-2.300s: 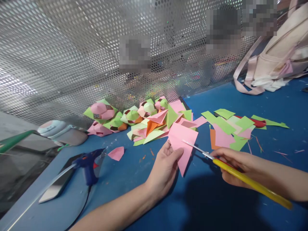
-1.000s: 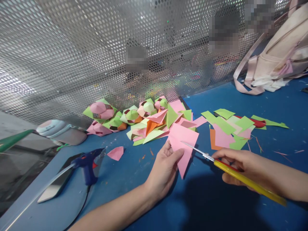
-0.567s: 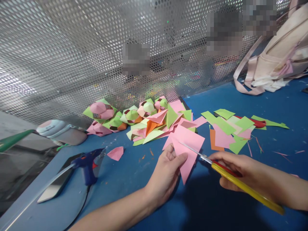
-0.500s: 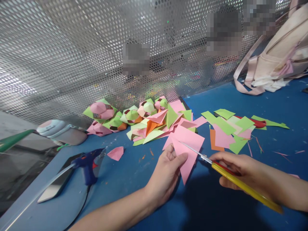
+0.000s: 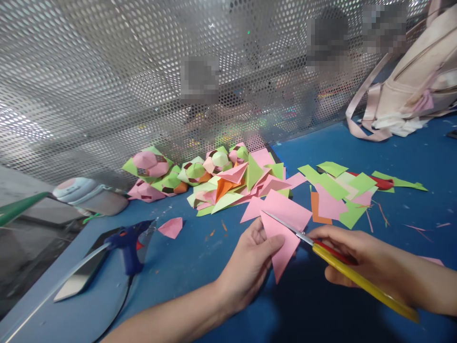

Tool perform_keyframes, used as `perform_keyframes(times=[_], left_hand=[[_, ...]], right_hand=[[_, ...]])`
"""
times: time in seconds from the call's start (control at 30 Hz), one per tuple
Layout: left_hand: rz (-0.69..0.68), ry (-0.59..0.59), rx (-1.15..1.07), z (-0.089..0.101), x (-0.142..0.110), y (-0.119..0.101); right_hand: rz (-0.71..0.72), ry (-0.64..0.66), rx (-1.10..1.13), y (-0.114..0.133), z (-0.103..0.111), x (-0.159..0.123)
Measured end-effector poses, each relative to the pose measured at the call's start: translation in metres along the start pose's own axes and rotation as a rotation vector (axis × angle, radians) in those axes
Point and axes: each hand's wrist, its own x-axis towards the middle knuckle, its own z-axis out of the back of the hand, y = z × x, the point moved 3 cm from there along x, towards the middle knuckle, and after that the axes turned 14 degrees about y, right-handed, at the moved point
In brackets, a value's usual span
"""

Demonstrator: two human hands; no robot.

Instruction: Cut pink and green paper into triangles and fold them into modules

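Note:
My left hand [image 5: 252,259] pinches a folded sheet of pink paper [image 5: 289,209] between thumb and fingers, with one pointed corner hanging down. Closed around yellow and red handles, my right hand [image 5: 353,257] grips a pair of scissors [image 5: 333,255]. The scissor blades lie along the paper, their tip close to its left edge. Behind the paper is a heap of folded pink, green and orange pieces [image 5: 232,183]. Flat green and pink paper pieces [image 5: 332,190] lie to the right of it.
A blue glue gun [image 5: 130,245] with its cord and a dark flat device [image 5: 85,271] rest at the left of the blue table [image 5: 185,267]. Folded paper shapes [image 5: 150,166] line the perforated metal screen [image 5: 117,71]. A pouch [image 5: 91,195] and a pale backpack [image 5: 410,81] stand at the sides.
My left hand and the pink paper have shifted slightly right and down, toward the scissors. The blade tip now sits nearer the paper's left edge. My right hand has barely moved.

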Motion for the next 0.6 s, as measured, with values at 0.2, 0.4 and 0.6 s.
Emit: perform_keyframes(times=[0.2, 0.4, 0.6], left_hand=[[0.006, 0.015, 0.001, -0.0022, -0.0010, 0.0007], [0.037, 0.054, -0.007, -0.0051, -0.0004, 0.0034], [0.083, 0.065, -0.026, -0.0057, -0.0002, 0.0067]], right_hand=[[0.002, 0.026, 0.069, -0.0024, -0.0027, 0.0005], [0.038, 0.042, 0.064, 0.0004, -0.0070, -0.0027], [0.044, 0.039, 0.002, -0.0010, -0.0038, -0.0031]])
